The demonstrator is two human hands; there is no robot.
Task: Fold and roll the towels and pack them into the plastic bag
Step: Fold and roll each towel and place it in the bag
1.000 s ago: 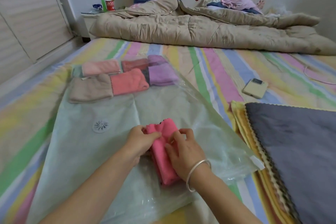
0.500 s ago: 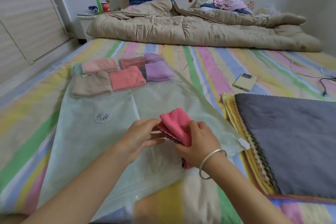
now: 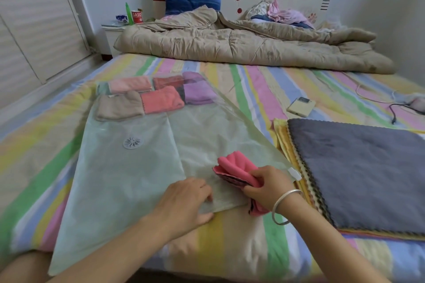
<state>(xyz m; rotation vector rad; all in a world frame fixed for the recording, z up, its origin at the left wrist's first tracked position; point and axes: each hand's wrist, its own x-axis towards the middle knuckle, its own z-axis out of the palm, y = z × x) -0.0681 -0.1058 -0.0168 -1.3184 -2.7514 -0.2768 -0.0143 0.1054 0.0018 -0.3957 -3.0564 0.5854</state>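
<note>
towels [image 3: 149, 96] in bag [image 3: 128, 167], stack [image 3: 358, 172] right (phone [image 3: 301, 106] behind)

Right hand [image 3: 269, 188] grips rolled pink towel [image 3: 236, 167] over plastic bag [image 3: 138, 179] near-right corner. Left hand [image 3: 184, 202] pinches bag's near edge. Rolled towels [image 3: 161, 101] packed at far end. Flat towel stack [image 3: 358, 167] just right.
</note>
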